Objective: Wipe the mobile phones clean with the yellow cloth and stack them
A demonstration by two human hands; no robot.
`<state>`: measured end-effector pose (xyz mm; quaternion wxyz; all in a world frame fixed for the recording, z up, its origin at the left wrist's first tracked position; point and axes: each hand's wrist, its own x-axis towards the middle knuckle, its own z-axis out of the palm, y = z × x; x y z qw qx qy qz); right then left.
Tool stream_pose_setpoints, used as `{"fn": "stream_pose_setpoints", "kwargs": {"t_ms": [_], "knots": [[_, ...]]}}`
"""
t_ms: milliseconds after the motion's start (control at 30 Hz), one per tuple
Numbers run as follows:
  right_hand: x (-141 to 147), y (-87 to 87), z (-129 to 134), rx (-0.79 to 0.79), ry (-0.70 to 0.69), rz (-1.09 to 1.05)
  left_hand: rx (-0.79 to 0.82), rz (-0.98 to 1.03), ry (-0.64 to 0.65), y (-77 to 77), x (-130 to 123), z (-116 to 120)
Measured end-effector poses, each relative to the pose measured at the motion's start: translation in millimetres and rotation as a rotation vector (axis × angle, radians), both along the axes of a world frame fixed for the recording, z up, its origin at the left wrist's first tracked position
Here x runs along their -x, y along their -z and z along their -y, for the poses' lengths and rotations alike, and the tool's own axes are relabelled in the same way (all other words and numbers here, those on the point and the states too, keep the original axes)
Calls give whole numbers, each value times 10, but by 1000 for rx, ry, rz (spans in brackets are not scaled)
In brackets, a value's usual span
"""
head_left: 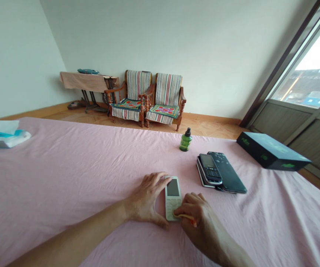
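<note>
A white keypad mobile phone point(173, 198) lies face up on the pink cloth, its dark screen toward the far end. My left hand point(149, 202) spans its left side and steadies it, the index finger at the top corner and the thumb by the bottom corner. My right hand point(197, 215) is closed around a small brush point(188, 216) with a yellow and orange handle. The brush's tip meets the lower keys of the phone; most of its handle is hidden in my fingers.
Right of my hands, a dark keypad phone point(210, 168) is stacked on another device beside a dark flat tablet-like device point(228, 174). Beyond are a green spray bottle point(185, 141) and a black box point(271, 152). A tissue pack point(4, 139) lies far left.
</note>
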<state>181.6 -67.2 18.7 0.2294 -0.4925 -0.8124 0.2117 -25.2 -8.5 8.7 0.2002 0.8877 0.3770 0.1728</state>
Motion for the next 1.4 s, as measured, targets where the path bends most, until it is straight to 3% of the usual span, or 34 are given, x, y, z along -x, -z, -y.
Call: {"fn": "stream_pose_setpoints", "kwargs": {"t_ms": [233, 567, 1400], "knots": [[-40, 22, -6, -4, -8, -29, -16, 77, 90, -88, 5, 4], [139, 21, 30, -56, -67, 19, -52, 122, 109, -12, -29, -34], [89, 33, 4, -72, -55, 2, -142, 175, 117, 30, -39, -4]]}}
